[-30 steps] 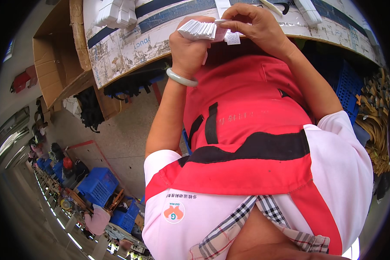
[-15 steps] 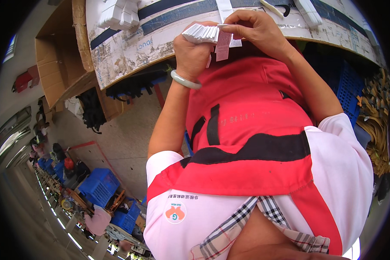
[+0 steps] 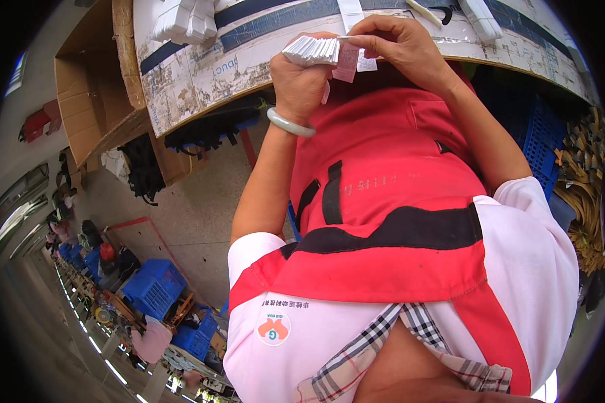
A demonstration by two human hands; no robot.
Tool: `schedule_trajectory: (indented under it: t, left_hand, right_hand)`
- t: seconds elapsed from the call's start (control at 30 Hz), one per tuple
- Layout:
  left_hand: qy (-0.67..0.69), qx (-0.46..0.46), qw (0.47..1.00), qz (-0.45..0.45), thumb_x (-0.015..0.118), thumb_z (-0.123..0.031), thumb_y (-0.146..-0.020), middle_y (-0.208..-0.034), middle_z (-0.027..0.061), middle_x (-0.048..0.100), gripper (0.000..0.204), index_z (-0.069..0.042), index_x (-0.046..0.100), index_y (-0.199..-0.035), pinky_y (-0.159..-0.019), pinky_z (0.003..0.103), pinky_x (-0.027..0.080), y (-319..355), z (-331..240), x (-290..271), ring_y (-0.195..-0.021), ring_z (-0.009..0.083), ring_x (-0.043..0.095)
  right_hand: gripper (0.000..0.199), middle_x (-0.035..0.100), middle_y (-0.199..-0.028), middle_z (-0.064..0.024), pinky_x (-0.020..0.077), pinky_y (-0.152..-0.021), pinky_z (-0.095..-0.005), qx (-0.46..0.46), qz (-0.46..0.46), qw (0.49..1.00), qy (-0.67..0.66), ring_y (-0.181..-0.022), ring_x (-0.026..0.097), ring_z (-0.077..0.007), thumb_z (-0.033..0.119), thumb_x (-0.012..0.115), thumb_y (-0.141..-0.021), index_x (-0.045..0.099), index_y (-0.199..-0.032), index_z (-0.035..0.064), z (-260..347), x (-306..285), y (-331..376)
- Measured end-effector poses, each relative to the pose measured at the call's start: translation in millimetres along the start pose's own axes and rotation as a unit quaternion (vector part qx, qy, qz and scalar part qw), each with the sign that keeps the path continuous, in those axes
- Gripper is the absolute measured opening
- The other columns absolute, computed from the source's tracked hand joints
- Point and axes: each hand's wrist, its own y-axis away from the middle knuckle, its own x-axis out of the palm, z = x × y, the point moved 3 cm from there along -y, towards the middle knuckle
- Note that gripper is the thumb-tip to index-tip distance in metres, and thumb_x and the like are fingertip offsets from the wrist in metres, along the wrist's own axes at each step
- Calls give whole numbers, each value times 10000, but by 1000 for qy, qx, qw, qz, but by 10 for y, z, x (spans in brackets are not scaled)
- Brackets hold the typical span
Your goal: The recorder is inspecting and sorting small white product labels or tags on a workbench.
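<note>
My left hand [image 3: 301,86], a pale bangle [image 3: 290,123] on its wrist, is closed around a thick stack of folded white labels [image 3: 312,52], their edges fanned toward the right. Beside the stack hangs a pinkish printed label [image 3: 345,63]. My right hand [image 3: 405,52] pinches with thumb and forefinger at the top of this label, close to the stack. Behind the fingers a white label strip [image 3: 350,13] runs up over the table. A white printed tag end [image 3: 367,64] hangs just right of the pinkish label.
The worn, taped table [image 3: 188,91] has its near edge below my hands. On it lie bundles of white labels [image 3: 185,21], another white bundle [image 3: 480,19] and a pale slim tool [image 3: 423,12]. An open cardboard box [image 3: 94,87] stands left; a blue crate [image 3: 541,138] sits at right.
The pinkish label hangs slightly higher and is tilted more. My right hand has shifted a little to the right; my left hand still grips the stack.
</note>
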Motion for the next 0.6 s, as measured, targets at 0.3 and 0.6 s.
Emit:
schedule_trajectory:
  t: [0.3,0.6]
  left_hand:
    - [17,-41,999,12,682,-37,-864,-724,34,643,125,-3,708,-982,-542,217,454,12,38,22,-611,87,578]
    - [304,-269,914,20,698,-321,-898,-796,23,621,342,-11,642,-1031,-520,241,480,115,241,102,-653,89,600]
  right_hand:
    - [181,628,-908,5,481,-785,-229,-104,-5,992,68,-832,581,-73,185,641,-945,668,-1016,20,58,-8,-16]
    - [151,627,-857,4,510,-800,-232,-30,95,989,-113,-842,591,-69,163,677,-919,661,-952,16,172,148,39]
